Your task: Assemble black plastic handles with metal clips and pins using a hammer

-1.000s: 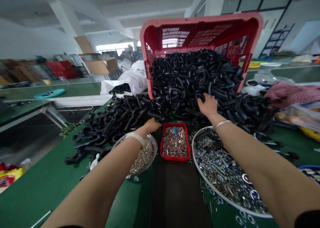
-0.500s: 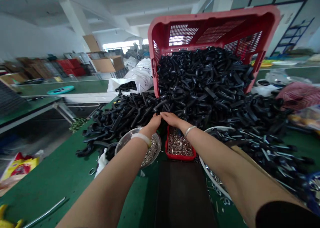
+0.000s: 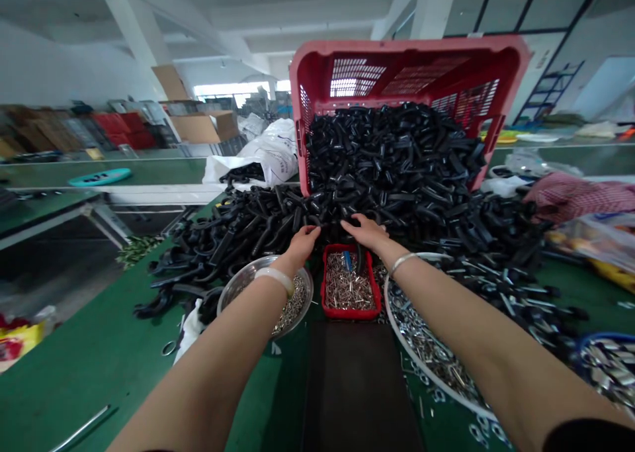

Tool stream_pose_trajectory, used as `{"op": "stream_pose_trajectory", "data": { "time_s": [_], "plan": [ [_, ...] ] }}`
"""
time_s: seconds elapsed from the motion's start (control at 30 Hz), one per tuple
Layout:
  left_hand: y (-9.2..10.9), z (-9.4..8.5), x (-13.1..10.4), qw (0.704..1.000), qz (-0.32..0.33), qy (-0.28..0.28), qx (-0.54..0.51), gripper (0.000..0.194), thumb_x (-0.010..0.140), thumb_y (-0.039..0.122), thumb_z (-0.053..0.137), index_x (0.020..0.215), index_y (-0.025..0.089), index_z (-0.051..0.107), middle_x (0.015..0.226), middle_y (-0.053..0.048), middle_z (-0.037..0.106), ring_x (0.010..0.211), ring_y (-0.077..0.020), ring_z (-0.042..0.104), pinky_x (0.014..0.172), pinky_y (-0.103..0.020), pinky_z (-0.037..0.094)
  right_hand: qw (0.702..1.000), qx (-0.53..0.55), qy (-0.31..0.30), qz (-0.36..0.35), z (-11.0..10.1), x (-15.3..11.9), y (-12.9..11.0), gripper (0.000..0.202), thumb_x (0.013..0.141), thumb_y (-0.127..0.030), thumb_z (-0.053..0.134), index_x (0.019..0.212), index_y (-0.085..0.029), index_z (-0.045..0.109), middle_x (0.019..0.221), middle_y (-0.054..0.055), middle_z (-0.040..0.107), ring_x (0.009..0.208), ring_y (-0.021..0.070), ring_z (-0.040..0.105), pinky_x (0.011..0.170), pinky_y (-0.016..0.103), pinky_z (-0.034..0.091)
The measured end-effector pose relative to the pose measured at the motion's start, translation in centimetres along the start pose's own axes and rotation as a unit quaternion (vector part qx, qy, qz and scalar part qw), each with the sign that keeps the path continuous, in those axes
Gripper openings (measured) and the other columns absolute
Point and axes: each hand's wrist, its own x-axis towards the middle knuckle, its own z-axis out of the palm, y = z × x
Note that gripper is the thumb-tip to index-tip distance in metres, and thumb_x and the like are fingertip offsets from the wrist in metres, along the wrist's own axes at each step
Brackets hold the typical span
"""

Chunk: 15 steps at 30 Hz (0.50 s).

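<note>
A large heap of black curved plastic parts (image 3: 397,154) spills from a tipped red crate (image 3: 407,48) onto the green table. At the near edge of this heap is my left hand (image 3: 302,241), its fingers stretched out over the black parts. My right hand (image 3: 368,232) is a little apart from it to the right, fingers spread and touching the heap. Neither hand shows a part clearly held. Just below them stands a small red tray (image 3: 353,314) of metal pins, with a blue-tipped item in it. Under my left forearm sits a clear bowl (image 3: 310,300) of small metal pieces.
A wide white-rimmed basin (image 3: 421,366) of metal hardware lies under my right forearm, with black-headed bolts (image 3: 516,293) beyond. A blue bowl (image 3: 608,366) of metal parts is at far right. A dark mat (image 3: 360,386) lies in front; a metal rod (image 3: 82,429) is at lower left.
My hands have moved apart from being together; the right hand has gone right and its fingers have spread. More of the red tray now shows. The view has shifted slightly.
</note>
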Motion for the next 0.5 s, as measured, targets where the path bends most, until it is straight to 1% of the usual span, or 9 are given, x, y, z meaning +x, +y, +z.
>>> {"op": "stream_pose_trajectory", "data": {
  "time_s": [0.1,0.13,0.2,0.27,0.33,0.37,0.43,0.47,0.5],
  "plan": [
    [0.4,0.3,-0.3,0.995,0.027,0.026,0.09,0.036,0.078,0.039,0.051,0.103,0.015,0.057,0.105,-0.013,0.061,0.097,-0.0221,0.056,0.08,-0.03,0.041,0.981,0.065,-0.031,-0.181,0.7,-1.0,-3.0,0.054,0.069,-0.054,0.057,0.115,-0.026,0.054,0.118,0.004,0.056,0.11,0.0248,0.048,0.094,0.043,0.034],
    [0.6,0.3,-0.4,0.992,0.033,0.032,0.118,0.035,0.076,0.038,0.053,0.101,0.014,0.058,0.105,-0.014,0.061,0.098,-0.0237,0.055,0.081,-0.031,0.04,0.971,0.08,-0.041,-0.221,0.6,-1.3,-3.6,0.05,0.068,-0.049,0.06,0.111,-0.026,0.057,0.117,0.003,0.057,0.109,0.0224,0.05,0.094,0.039,0.035],
    [1.2,-0.2,-0.8,0.985,0.04,0.038,0.164,0.034,0.074,0.039,0.056,0.096,0.012,0.06,0.102,-0.017,0.061,0.098,-0.027,0.055,0.08,-0.033,0.04,0.96,0.099,-0.047,-0.257,-0.2,-1.7,-4.1,0.04,0.067,-0.04,0.064,0.105,-0.025,0.061,0.112,0.001,0.061,0.105,0.019,0.053,0.093,0.033,0.038],
    [2.1,-1.4,-1.5,0.979,0.042,0.046,0.194,0.036,0.077,0.043,0.051,0.09,0.011,0.061,0.097,-0.018,0.063,0.095,-0.0288,0.057,0.077,-0.035,0.041,0.956,0.117,-0.026,-0.268,-1.6,-2.3,-3.4,0.033,0.073,-0.033,0.059,0.104,-0.021,0.062,0.109,0.004,0.062,0.103,0.0173,0.055,0.092,0.032,0.039],
    [3.0,-3.1,-3.1,0.973,0.066,0.064,0.213,0.039,0.08,0.046,0.044,0.089,0.012,0.061,0.093,-0.017,0.064,0.092,-0.0278,0.057,0.075,-0.035,0.041,0.956,0.145,0.005,-0.255,-3.6,-3.7,-1.8,0.03,0.079,-0.029,0.05,0.105,-0.018,0.06,0.106,0.006,0.063,0.097,0.0159,0.057,0.088,0.032,0.042],
    [3.5,-4.0,-4.3,0.969,0.089,0.074,0.22,0.039,0.081,0.046,0.042,0.089,0.013,0.061,0.092,-0.015,0.064,0.09,-0.0264,0.058,0.073,-0.033,0.04,0.956,0.168,0.011,-0.241,-4.7,-4.8,-0.9,0.029,0.081,-0.028,0.048,0.104,-0.017,0.06,0.101,0.007,0.064,0.092,0.0156,0.059,0.085,0.032,0.045],
    [4.4,-5.3,-7.5,0.952,0.176,0.085,0.236,0.036,0.078,0.047,0.047,0.09,0.016,0.059,0.087,-0.009,0.065,0.082,-0.0216,0.059,0.068,-0.029,0.04,0.953,0.218,0.001,-0.209,-6.9,-8.3,0.7,0.029,0.079,-0.028,0.05,0.105,-0.017,0.06,0.094,0.007,0.065,0.082,0.0152,0.061,0.077,0.032,0.048],
    [4.7,-5.7,-9.5,0.947,0.204,0.064,0.239,0.034,0.076,0.047,0.049,0.087,0.017,0.059,0.082,-0.006,0.065,0.075,-0.0194,0.059,0.064,-0.027,0.04,0.953,0.233,-0.013,-0.196,-7.8,-10.6,1.2,0.033,0.077,-0.029,0.053,0.108,-0.018,0.058,0.094,0.007,0.065,0.08,0.0153,0.061,0.073,0.031,0.049],
    [5.0,-5.8,-11.8,0.944,0.229,0.009,0.237,0.031,0.075,0.046,0.05,0.084,0.018,0.06,0.077,-0.004,0.064,0.069,-0.0173,0.058,0.06,-0.026,0.039,0.955,0.227,-0.024,-0.188,-8.5,-13.2,1.5,0.042,0.075,-0.03,0.056,0.116,-0.019,0.053,0.101,0.008,0.062,0.079,0.0151,0.06,0.069,0.03,0.05]
  ]
}}
